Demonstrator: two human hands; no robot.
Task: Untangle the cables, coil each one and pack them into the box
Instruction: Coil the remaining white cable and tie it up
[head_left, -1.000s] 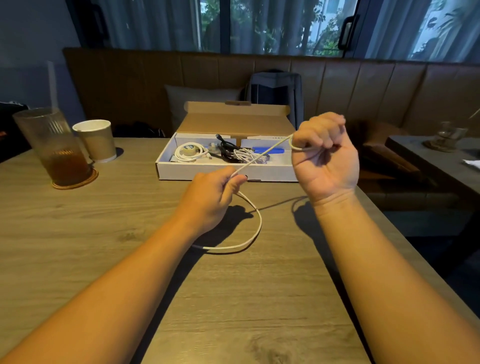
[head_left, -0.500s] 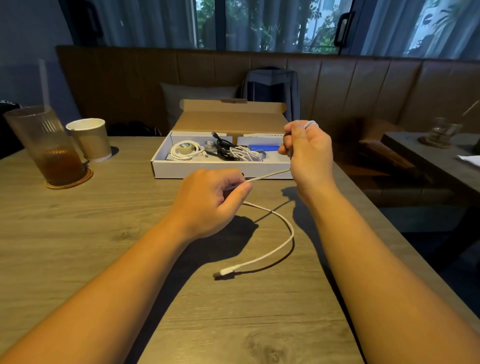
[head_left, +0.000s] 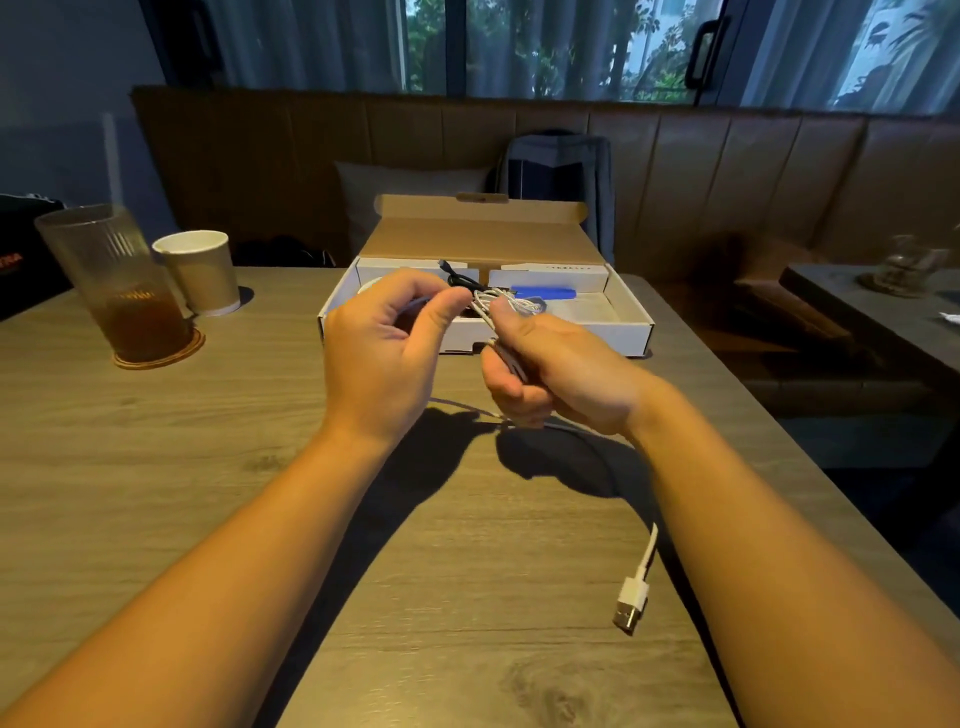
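Note:
A white USB cable (head_left: 641, 569) trails across the wooden table, its plug end lying near my right forearm. My right hand (head_left: 550, 371) grips several loops of it in a curled fist. My left hand (head_left: 387, 353) pinches a stretch of the same cable between thumb and fingers, close beside the right hand. Behind both hands stands an open white cardboard box (head_left: 631, 325) with its lid up. Inside it lie a black cable (head_left: 460, 278), a white cable bundle (head_left: 519, 301) and a blue item (head_left: 543, 292). My left hand hides the box's left part.
A tall ribbed glass (head_left: 117, 280) of brown drink stands on a coaster at the left, with a paper cup (head_left: 200, 270) beside it. The table's right edge (head_left: 810, 470) drops off near my right arm. A bench with a cushion and a bag runs behind.
My hands have come together in front of the box. The right hand dropped and now holds gathered loops. The cable's free end slid right, so the plug lies by my right forearm.

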